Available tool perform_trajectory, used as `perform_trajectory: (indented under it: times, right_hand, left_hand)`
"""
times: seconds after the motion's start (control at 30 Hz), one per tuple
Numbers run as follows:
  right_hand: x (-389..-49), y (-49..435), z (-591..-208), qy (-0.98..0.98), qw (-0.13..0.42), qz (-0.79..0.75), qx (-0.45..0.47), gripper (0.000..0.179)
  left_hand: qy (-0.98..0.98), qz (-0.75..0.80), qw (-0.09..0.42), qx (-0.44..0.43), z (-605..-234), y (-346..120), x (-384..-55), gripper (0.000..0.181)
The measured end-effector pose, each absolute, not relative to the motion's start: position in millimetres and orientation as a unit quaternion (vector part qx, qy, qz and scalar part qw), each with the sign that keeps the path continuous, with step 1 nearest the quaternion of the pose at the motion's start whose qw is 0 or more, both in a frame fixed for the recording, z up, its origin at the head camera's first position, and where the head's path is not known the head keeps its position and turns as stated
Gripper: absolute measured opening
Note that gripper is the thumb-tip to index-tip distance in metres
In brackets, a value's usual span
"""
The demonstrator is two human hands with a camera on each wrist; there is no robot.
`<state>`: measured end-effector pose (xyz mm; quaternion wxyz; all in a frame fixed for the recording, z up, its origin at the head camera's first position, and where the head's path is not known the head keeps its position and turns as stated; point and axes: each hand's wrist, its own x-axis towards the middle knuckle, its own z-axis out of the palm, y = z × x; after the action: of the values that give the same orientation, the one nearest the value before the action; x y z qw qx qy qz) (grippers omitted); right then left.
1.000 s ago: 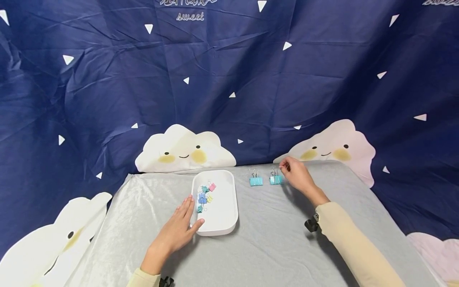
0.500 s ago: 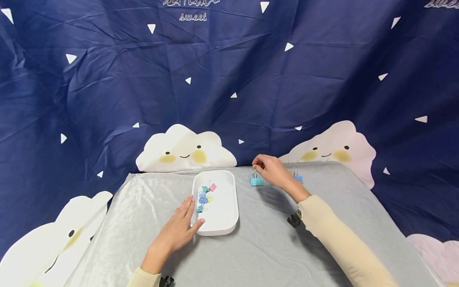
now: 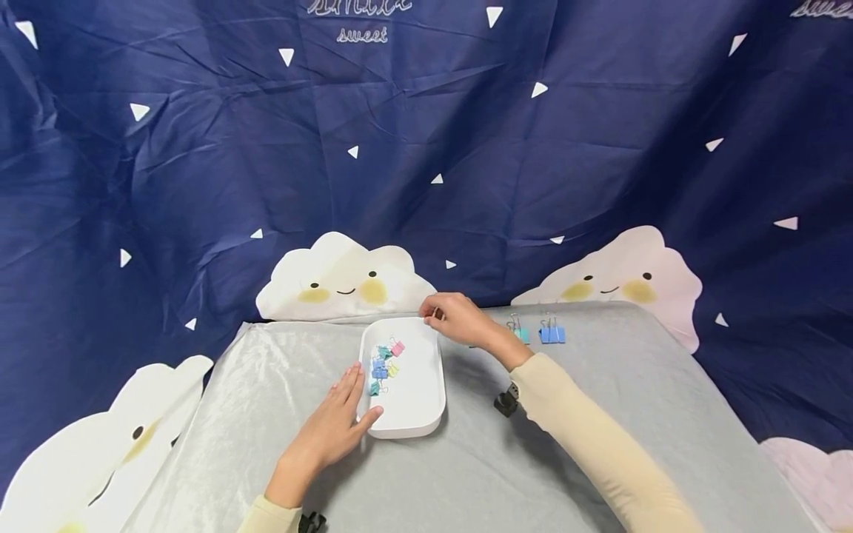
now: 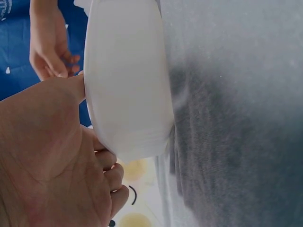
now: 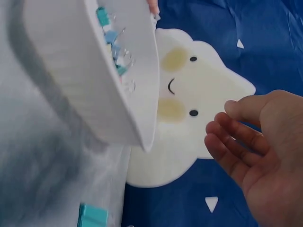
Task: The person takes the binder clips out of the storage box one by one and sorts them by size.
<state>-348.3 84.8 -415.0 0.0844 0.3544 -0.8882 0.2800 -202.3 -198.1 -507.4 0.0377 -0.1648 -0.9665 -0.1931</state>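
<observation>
Grey table (image 3: 573, 474), right hand (image 3: 460, 320) now over white tray (image 3: 416, 414)

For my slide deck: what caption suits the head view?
Left hand steadies a white tray of clips while right hand hovers over its far rim.

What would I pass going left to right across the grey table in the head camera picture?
Left hand → white tray holding small coloured clips → right hand above the tray's far right corner → teal clip → blue clip.
</observation>
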Motion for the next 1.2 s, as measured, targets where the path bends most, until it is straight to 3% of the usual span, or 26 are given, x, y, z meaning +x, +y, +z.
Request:
perform_trajectory:
  times: [0.3, 0.53, 0.77, 1.03, 1.2]
  right_hand:
    - [-355.2, 44.0, -421.3, -0.877, 0.018, 0.270, 0.396, 0.014]
    - [-358.6, 18.7, -430.9, -0.875, -0.026, 0.254, 0.411, 0.015]
    - [-356.6, -6.2, -447.7, -0.888, -0.071, 0.196, 0.411, 0.017]
    - [-348.7, -23.8, -462.5, -0.883, -0.144, 0.079, 0.441, 0.048]
    - [-347.0, -25.8, -466.7, -0.889, -0.172, 0.042, 0.422, 0.055]
  left_hand:
    - [-0.963, -0.201, 0.052, -0.172, -509.5, -196.9, -202.8, 0.084]
    - [-0.968, -0.189, 0.023, -0.165, -506.9, -195.8, -204.1, 0.084]
    - [-0.967, -0.187, 0.036, -0.169, -506.4, -198.0, -204.3, 0.083]
    - [-0.967, -0.189, 0.029, -0.168, -505.6, -198.7, -202.6, 0.083]
    - [-0.967, -0.189, 0.034, -0.167, -506.5, -198.9, -202.3, 0.083]
